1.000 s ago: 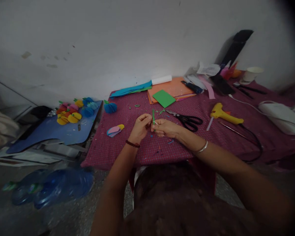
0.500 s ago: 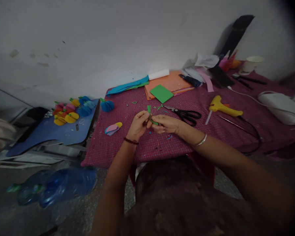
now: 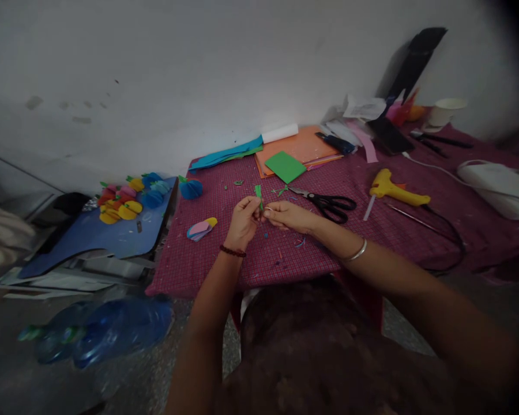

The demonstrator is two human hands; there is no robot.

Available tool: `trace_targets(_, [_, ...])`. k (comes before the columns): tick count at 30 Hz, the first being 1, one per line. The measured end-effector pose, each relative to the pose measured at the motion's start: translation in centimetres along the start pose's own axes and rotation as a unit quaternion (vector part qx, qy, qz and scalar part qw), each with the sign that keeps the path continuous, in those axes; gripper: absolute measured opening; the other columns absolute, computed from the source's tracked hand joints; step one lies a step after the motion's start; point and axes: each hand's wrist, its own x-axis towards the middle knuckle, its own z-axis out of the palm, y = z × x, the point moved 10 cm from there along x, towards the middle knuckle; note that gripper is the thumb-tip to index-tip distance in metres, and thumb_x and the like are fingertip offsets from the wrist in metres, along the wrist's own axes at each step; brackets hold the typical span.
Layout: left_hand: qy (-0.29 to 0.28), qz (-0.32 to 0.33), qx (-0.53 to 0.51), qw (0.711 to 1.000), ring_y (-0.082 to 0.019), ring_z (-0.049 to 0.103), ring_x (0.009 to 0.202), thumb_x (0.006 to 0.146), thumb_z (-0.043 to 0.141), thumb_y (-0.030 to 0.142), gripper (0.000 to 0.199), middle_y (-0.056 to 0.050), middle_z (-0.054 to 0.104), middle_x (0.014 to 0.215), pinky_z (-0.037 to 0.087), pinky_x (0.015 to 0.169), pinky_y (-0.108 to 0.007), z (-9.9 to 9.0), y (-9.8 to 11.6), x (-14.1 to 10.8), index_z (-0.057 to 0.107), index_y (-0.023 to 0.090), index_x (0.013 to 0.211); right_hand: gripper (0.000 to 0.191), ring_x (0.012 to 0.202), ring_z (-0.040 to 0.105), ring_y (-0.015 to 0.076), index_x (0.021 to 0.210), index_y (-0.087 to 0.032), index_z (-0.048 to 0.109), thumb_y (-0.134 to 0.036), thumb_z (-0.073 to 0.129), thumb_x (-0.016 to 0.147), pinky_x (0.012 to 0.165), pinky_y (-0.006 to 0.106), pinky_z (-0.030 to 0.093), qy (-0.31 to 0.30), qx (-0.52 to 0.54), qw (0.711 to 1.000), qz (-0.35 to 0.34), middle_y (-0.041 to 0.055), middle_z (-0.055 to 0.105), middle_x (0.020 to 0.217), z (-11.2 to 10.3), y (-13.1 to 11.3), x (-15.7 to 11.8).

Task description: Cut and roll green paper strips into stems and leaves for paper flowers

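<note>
My left hand (image 3: 243, 221) pinches a small green paper strip (image 3: 258, 190), whose upper end sticks up past the fingertips. My right hand (image 3: 290, 216) meets it from the right, fingers closed at the strip's lower part; the exact grip is too small to make out. Just behind the hands lie a green paper square (image 3: 285, 167) and black-handled scissors (image 3: 328, 204), blades toward the left. Left of my left hand rests a stack of pink, blue and yellow paper ovals (image 3: 201, 229). Farther back stands a blue paper pumpkin (image 3: 191, 188) with a green top.
A yellow glue gun (image 3: 397, 189) with its cord lies to the right. Orange sheets (image 3: 303, 147) and blue strips (image 3: 227, 154) line the wall side. Several finished paper pumpkins (image 3: 130, 209) sit on a blue board (image 3: 112, 236). Large plastic bottles (image 3: 123, 328) lie on the floor.
Both hands stay together at the green strip. The right fingers have shifted, and the green piece that lay along them is now mostly out of sight. The view has moved slightly.
</note>
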Motion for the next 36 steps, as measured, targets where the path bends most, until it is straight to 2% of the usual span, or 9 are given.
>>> trace_targets(6, [-0.029, 0.006, 0.030, 0.999, -0.005, 0.043, 0.044, 0.068, 0.076, 0.042, 0.031, 0.006, 0.046, 0.051, 0.034, 0.046, -0.020, 0.4, -0.3, 0.1, 0.060, 0.015, 0.070, 0.037, 0.040, 0.027, 0.0054, 0.080, -0.016, 0.054, -0.052, 0.050, 0.087, 0.038, 0.019, 0.022, 0.028, -0.040, 0.999, 0.011, -0.0092, 0.035, 0.051, -0.4, -0.2, 0.0])
trace_targets(8, [-0.012, 0.041, 0.067, 0.997, -0.005, 0.041, 0.046, 0.070, 0.074, 0.043, 0.031, 0.006, 0.046, 0.051, 0.033, 0.047, -0.020, 0.0, 0.4, 0.1, 0.060, 0.015, 0.069, 0.035, 0.045, 0.030, 0.0060, 0.075, -0.016, 0.053, -0.049, 0.054, 0.084, 0.043, 0.020, 0.024, 0.059, -0.089, 0.994, -0.007, -0.0076, 0.037, 0.054, -1.3, -0.9, 0.2])
trace_targets(10, [0.002, 0.091, 0.125, 0.988, -0.006, 0.040, 0.048, 0.074, 0.070, 0.043, 0.031, 0.006, 0.046, 0.052, 0.032, 0.049, -0.020, 0.0, 1.5, -0.2, 0.059, 0.015, 0.068, 0.032, 0.053, 0.037, 0.0074, 0.073, -0.016, 0.053, -0.047, 0.059, 0.080, 0.049, 0.020, 0.029, 0.121, -0.121, 0.985, -0.039, -0.0055, 0.042, 0.060, -3.0, -2.1, 0.2])
trace_targets(13, [-0.002, 0.134, 0.233, 0.963, -0.007, 0.039, 0.051, 0.079, 0.065, 0.040, 0.028, 0.005, 0.046, 0.054, 0.031, 0.051, -0.021, 0.5, 2.3, -0.6, 0.061, 0.015, 0.068, 0.031, 0.065, 0.046, 0.0105, 0.080, -0.016, 0.055, -0.046, 0.061, 0.076, 0.060, 0.023, 0.037, 0.192, -0.089, 0.974, -0.079, -0.0026, 0.051, 0.071, -5.0, -3.3, -0.2])
trace_targets(18, [-0.040, 0.140, 0.305, 0.941, -0.008, 0.039, 0.054, 0.082, 0.062, 0.037, 0.025, 0.004, 0.047, 0.057, 0.031, 0.053, -0.022, 1.4, 1.9, -0.9, 0.062, 0.015, 0.068, 0.030, 0.058, 0.041, 0.0090, 0.071, -0.016, 0.053, -0.045, 0.063, 0.072, 0.056, 0.022, 0.033, 0.206, -0.045, 0.974, -0.080, -0.0038, 0.048, 0.063, -5.5, -3.2, -0.3])
trace_targets(25, [-0.033, 0.152, 0.277, 0.948, -0.007, 0.041, 0.054, 0.083, 0.062, 0.036, 0.025, 0.003, 0.050, 0.064, 0.033, 0.052, -0.021, 1.3, 2.0, -0.9, 0.060, 0.016, 0.068, 0.026, 0.050, 0.032, 0.0064, 0.064, -0.017, 0.051, -0.039, 0.060, 0.074, 0.049, 0.021, 0.026, 0.221, -0.026, 0.972, -0.074, -0.0070, 0.039, 0.054, -5.6, -3.0, -0.3])
trace_targets(30, [-0.028, 0.109, 0.168, 0.979, -0.007, 0.044, 0.048, 0.082, 0.064, 0.036, 0.019, 0.004, 0.052, 0.057, 0.034, 0.047, -0.021, 0.7, 1.0, -0.4, 0.060, 0.018, 0.077, 0.021, 0.041, 0.024, 0.0044, 0.062, -0.018, 0.049, -0.033, 0.060, 0.072, 0.041, 0.021, 0.018, 0.247, 0.029, 0.968, -0.035, -0.0095, 0.033, 0.047, -6.0, -2.5, -0.7])
trace_targets(33, [0.005, 0.118, 0.105, 0.987, -0.006, 0.048, 0.053, 0.078, 0.068, 0.036, 0.020, 0.001, 0.061, 0.071, 0.035, 0.048, -0.019, 0.0, 1.7, -0.5, 0.060, 0.018, 0.077, 0.022, 0.036, 0.019, 0.0037, 0.060, -0.020, 0.043, -0.028, 0.058, 0.073, 0.036, 0.020, 0.014, 0.286, 0.103, 0.953, -0.010, -0.0110, 0.028, 0.043, -7.0, -1.8, -1.0])
trace_targets(36, [-0.008, 0.093, 0.026, 0.995, -0.006, 0.051, 0.057, 0.075, 0.072, 0.036, 0.022, -0.001, 0.065, 0.086, 0.036, 0.048, -0.018, 0.1, 2.1, -0.5, 0.058, 0.019, 0.078, 0.022, 0.033, 0.016, 0.0031, 0.059, -0.020, 0.039, -0.022, 0.056, 0.074, 0.034, 0.020, 0.012, 0.317, 0.146, 0.937, 0.026, -0.0114, 0.027, 0.041, -8.0, -0.8, -1.1])
